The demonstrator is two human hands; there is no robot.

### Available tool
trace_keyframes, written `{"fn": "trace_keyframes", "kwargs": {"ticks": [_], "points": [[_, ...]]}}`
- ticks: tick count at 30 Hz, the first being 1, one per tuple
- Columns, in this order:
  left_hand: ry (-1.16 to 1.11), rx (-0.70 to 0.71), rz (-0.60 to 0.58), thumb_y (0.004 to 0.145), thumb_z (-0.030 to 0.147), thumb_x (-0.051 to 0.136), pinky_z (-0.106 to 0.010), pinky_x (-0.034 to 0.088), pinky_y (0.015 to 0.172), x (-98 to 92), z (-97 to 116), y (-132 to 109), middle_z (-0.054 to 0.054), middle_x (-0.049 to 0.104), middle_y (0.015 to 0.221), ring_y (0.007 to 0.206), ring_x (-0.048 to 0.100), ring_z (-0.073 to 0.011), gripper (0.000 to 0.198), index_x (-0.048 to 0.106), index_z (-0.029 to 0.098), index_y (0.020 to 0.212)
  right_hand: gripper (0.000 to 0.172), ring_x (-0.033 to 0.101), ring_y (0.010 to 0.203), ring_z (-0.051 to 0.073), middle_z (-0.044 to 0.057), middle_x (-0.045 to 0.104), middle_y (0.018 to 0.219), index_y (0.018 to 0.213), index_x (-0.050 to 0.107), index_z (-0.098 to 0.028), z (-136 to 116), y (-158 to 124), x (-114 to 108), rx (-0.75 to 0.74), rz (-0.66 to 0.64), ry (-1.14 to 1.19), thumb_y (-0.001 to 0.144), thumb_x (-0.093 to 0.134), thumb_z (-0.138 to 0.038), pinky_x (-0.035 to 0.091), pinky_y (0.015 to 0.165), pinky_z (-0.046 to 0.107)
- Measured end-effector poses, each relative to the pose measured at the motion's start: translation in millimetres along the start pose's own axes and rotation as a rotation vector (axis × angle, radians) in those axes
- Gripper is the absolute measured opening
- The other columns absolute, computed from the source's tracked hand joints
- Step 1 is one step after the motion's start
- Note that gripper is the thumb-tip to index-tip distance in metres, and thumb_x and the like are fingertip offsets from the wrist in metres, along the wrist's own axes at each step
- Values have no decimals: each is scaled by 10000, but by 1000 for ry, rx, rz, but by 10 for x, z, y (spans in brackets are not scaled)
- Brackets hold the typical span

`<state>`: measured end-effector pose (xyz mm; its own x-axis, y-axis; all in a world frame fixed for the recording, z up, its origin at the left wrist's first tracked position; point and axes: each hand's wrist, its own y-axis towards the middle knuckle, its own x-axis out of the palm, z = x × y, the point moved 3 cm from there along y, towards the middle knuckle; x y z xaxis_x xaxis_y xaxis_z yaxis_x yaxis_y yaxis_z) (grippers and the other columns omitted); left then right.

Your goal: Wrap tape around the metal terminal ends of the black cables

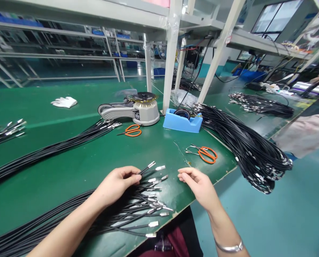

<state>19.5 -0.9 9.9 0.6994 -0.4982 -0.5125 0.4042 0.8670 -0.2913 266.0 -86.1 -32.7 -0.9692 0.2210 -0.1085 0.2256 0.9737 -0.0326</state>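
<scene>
My left hand is closed on a couple of black cables, just behind their silver metal connectors. Under and beside it spreads a bundle of similar black cables, their metal ends fanned toward the table's front edge. To the right, my right hand hovers over the green table with thumb and fingertips pinched together. Whatever it may hold is too small to make out. A small yellowish scrap lies just beyond its fingertips, and orange-handled scissors rest farther back.
A tape dispensing machine and a blue tape holder stand at the back. More scissors, a white glove and another cable bundle lie leftward. Coiled cables overhang the right edge. Another person's sleeve shows far right.
</scene>
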Motion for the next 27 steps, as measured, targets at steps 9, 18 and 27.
{"fn": "trace_keyframes", "kwargs": {"ticks": [9,18,27], "points": [[89,47,63,794,447,510,-277,440,799,52,41,-135,-9,731,843,828,642,-207,315,702,207,867,359,645,851,192,82,708,934,1018,675,-149,-340,275,482,-16,-167,17,745,672,-382,498,803,324],[183,134,145,864,425,401,-241,434,705,117,37,-160,24,681,704,709,621,-163,342,642,215,744,168,604,658,146,7,683,676,687,694,-164,-243,289,709,-50,-144,103,733,691,-326,461,658,258],[180,108,171,854,431,409,-243,428,685,146,-22,-134,25,665,686,694,608,-162,338,649,215,754,201,637,711,161,40,712,762,797,715,-156,-157,272,468,38,-249,35,722,705,-342,492,702,283]]}}
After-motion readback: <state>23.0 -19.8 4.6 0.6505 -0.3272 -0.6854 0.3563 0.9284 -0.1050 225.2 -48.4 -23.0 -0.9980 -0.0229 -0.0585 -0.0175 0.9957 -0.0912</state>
